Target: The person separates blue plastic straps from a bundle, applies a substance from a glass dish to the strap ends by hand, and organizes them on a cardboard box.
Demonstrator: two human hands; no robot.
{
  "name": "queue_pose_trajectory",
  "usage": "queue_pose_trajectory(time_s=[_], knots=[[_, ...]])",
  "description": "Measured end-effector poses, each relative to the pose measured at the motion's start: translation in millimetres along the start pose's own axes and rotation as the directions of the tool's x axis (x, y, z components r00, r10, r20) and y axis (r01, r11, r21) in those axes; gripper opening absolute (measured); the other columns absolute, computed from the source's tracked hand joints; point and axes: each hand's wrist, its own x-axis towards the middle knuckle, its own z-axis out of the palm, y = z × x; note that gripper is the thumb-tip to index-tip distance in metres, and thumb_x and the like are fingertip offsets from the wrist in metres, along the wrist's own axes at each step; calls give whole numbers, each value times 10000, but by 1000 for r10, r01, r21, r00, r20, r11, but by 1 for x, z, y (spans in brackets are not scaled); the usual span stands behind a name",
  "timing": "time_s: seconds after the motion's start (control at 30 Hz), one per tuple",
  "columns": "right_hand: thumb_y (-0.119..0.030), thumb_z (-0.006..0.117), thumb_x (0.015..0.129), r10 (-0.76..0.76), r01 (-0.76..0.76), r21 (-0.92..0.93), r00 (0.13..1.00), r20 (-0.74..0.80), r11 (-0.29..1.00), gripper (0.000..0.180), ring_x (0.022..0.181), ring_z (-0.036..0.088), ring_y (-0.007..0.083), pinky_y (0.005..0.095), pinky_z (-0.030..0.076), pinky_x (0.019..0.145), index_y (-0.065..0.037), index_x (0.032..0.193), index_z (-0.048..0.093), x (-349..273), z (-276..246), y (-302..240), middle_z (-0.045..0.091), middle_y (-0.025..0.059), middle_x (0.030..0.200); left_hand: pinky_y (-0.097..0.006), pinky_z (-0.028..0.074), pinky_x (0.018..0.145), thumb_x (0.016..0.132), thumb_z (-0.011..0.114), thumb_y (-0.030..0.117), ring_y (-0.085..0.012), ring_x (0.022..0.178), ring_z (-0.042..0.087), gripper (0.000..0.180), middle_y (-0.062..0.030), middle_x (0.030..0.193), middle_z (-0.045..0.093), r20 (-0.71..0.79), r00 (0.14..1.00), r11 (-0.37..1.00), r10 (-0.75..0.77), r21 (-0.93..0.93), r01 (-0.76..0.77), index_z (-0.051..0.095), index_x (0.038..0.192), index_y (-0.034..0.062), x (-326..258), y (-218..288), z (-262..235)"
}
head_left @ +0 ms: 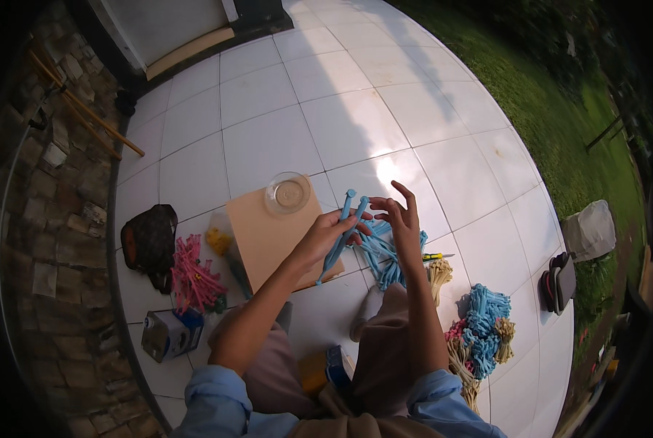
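Item one: a bundle of light-blue stems (344, 230), thin, rod-like, knobbed at the top ends. We held it upright in our left hand (325, 237), fingers closed round the lower part, the tops fanning out above the fist, seemingly so that single stems could be picked off. Our right hand (401, 219) stood just beside the tops, fingers spread and slightly curled, fingertips touching or nearly touching a stem; it gripped nothing that we could make out.

Item two: a loose heap of the same blue pieces (383, 255), lying on the white tiled floor (355, 124) below our right hand, within easy reach.

Item three: a flat tan board (264, 233), matte, set on the tiles before our knees as a work surface; a clear round bowl (287, 193), glossy, stood at its far corner.

Item four: a pink bundle (191, 274) left of the board, beside a dark bag (150, 244) and a small box (167, 333).

Item five: mixed blue and straw-coloured bundles (479, 321), fibrous, heaped at our right.

Item six: wooden poles (85, 109) leaning on a rough stone wall (49, 190).
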Motion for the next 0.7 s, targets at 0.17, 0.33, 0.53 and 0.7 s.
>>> queue_pose_trajectory(time_s=[0.17,0.33,0.53,0.7], knots=[[-168,581,865,9,-29,172,993,120,985,528,831,600,165,255,465,697,-42,1285,287,-14,32,-1,614,164,988,-259,479,718,945,414,279,-136,777,595,357,-91,899,609,-37,999,1000,21,-9,-22,521,1122,-12,-8,2,0],[-111,584,846,-58,47,133,995,80,990,523,820,596,152,251,467,695,-47,1274,291,-8,53,5,621,182,983,-268,497,745,959,369,308,-154,773,625,379,-99,920,621,-58,995,997,-83,-10,82,495,1148,4,-37,9,-21],[-143,530,884,-142,133,349,990,0,928,507,836,594,182,293,463,776,-27,1286,244,-1,86,19,586,200,1057,-215,421,596,968,344,317,-87,660,497,363,-12,769,510,15,998,995,-68,75,67,485,1165,46,-88,-15,-68],[-123,497,896,-132,32,440,971,199,898,539,976,546,215,348,409,915,-83,1334,185,-19,110,23,526,194,1152,-210,400,561,965,375,230,-80,669,482,158,-7,744,459,-346,935,991,74,127,-31,421,1022,90,-106,-54,-71]])
